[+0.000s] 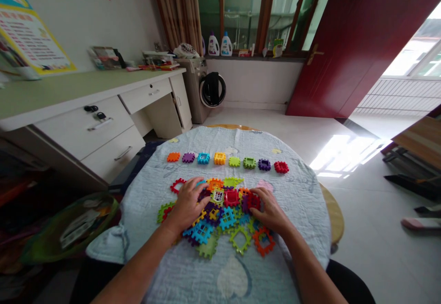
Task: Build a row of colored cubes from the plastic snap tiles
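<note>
A heap of interlocking plastic building pieces (227, 217) in several colours lies on the cloth-covered table. My left hand (187, 205) rests on the heap's left side, fingers spread and curved over the pieces, its thumb near a dark purple one. At the right side, my right hand (270, 210) touches the edge of the heap. Its thumb and fingers are apart beside a red piece (254, 201). Between the hands are a red frame piece (231, 198) and a light piece with a grid (218, 196). Pieces under my palms are hidden.
Beyond the heap runs a row of block pieces, from an orange one (173, 157) to a red one (281, 167). A pale blue cloth (237, 276) covers the round table. Left stand a desk (86, 83) and a green basket (72, 230); a washing machine (196, 88) is behind.
</note>
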`<control>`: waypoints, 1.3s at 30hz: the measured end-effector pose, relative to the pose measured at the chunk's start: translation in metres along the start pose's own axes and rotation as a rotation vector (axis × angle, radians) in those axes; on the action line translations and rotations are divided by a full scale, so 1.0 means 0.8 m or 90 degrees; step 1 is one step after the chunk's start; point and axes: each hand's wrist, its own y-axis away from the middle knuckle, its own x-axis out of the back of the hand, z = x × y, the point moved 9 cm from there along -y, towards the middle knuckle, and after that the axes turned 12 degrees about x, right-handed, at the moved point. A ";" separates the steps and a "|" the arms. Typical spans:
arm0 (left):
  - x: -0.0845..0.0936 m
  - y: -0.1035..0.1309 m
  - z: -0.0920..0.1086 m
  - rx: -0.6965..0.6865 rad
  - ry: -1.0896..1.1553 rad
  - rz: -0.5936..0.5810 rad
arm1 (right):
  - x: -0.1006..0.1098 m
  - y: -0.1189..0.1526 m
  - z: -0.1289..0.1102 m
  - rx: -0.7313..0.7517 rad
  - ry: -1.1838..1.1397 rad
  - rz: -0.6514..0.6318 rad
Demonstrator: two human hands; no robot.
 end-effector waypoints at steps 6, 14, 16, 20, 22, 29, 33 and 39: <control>0.040 0.018 -0.137 0.155 -0.034 0.131 | -0.002 0.001 0.004 -0.006 0.018 -0.002; 0.026 0.031 -0.170 0.141 -0.006 0.053 | 0.015 0.007 0.006 -0.046 0.001 0.083; 0.027 0.032 -0.168 0.136 0.008 0.056 | 0.023 0.009 0.003 -0.042 0.000 0.112; 0.029 0.032 -0.167 0.139 0.040 0.063 | 0.031 -0.003 -0.019 -0.006 0.032 0.135; 0.031 0.033 -0.166 0.146 0.041 0.067 | 0.024 -0.016 -0.037 0.016 0.059 0.107; 0.033 0.033 -0.159 0.156 0.042 0.063 | -0.015 -0.062 -0.087 0.077 0.139 -0.049; 0.032 0.033 -0.159 0.158 0.047 0.062 | -0.033 -0.072 -0.088 0.083 0.146 -0.119; 0.034 0.034 -0.157 0.155 0.044 0.082 | -0.043 -0.071 -0.083 0.067 0.092 -0.146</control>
